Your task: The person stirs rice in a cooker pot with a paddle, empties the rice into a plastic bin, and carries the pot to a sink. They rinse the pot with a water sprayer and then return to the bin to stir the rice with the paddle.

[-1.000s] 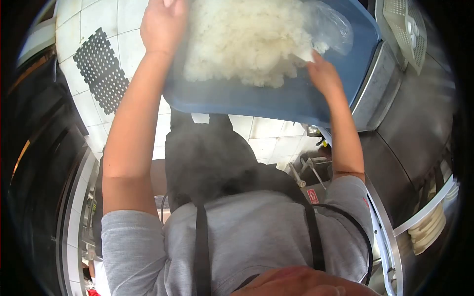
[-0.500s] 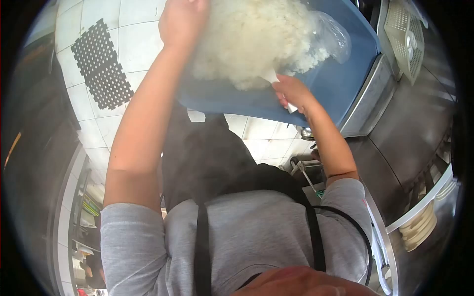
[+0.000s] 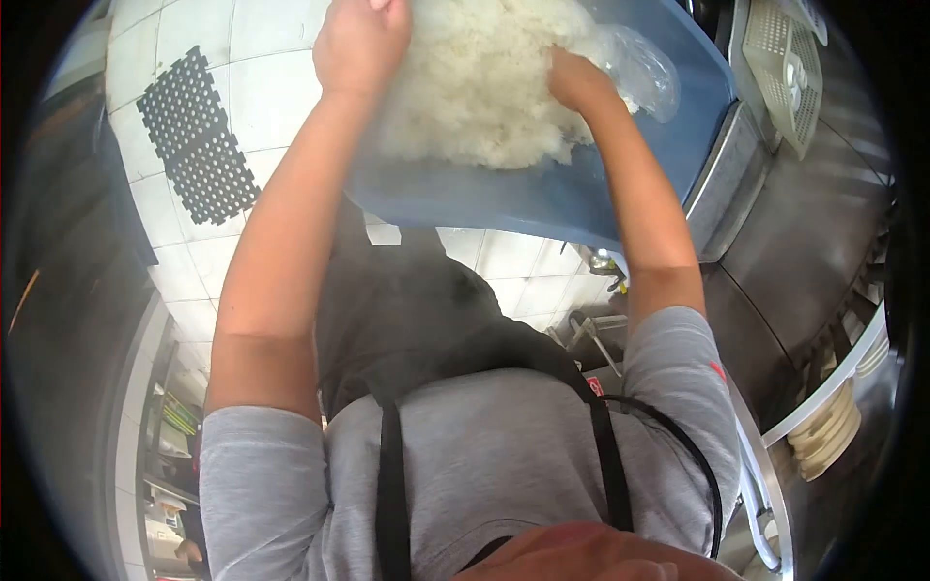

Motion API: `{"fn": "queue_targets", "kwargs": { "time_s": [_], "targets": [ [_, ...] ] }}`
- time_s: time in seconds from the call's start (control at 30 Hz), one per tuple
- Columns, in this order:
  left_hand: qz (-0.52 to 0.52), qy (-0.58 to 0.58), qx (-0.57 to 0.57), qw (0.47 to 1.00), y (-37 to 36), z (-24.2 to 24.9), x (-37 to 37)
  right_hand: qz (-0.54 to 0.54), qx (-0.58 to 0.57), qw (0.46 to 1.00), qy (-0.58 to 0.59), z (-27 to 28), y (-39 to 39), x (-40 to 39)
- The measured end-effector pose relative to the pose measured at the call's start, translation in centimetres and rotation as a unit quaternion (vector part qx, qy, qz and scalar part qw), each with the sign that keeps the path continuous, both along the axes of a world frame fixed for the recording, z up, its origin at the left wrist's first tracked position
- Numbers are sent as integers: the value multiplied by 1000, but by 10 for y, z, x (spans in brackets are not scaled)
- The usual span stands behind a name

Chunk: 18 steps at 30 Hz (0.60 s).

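A large steaming heap of white rice (image 3: 475, 97) fills much of the blue tub (image 3: 504, 198) at the top of the view. My right hand (image 3: 579, 81) is closed at the right side of the heap; what it grips is hidden in this frame. Clear plastic (image 3: 644, 73) lies crumpled beside the rice, just right of that hand. At the tub's left side, my left hand (image 3: 362, 44) is closed near the top edge, and what its fingers hold cannot be made out.
A perforated dark mat (image 3: 199, 136) lies on the white tiled floor (image 3: 276, 92) at the left. A metal ledge (image 3: 727, 184) borders the tub on the right, with a white perforated basket (image 3: 787, 77) beyond. Stacked plates (image 3: 825, 436) stand at the lower right.
My right hand has moved up and forward, from the tub's near edge to the rice. The white paddle seen in it before is now out of sight. My left hand has barely moved.
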<state>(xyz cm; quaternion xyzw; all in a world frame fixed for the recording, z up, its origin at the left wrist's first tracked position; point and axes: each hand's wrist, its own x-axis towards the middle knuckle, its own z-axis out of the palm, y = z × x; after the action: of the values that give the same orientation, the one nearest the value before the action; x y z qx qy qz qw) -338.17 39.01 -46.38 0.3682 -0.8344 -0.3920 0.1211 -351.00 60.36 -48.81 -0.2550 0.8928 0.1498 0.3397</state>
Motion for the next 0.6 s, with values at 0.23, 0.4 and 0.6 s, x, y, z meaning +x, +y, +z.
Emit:
{"fn": "queue_targets", "kwargs": {
  "time_s": [0.23,0.4,0.6],
  "targets": [
    [4,14,-13,1000,1,-3,-2,166,159,960,-158,93,10,63],
    [-8,27,-14,999,4,2,1,112,135,981,81,103,-6,-19],
    [-3,30,-23,999,0,-1,0,61,43,995,73,-15,18,-18]
  ]
}}
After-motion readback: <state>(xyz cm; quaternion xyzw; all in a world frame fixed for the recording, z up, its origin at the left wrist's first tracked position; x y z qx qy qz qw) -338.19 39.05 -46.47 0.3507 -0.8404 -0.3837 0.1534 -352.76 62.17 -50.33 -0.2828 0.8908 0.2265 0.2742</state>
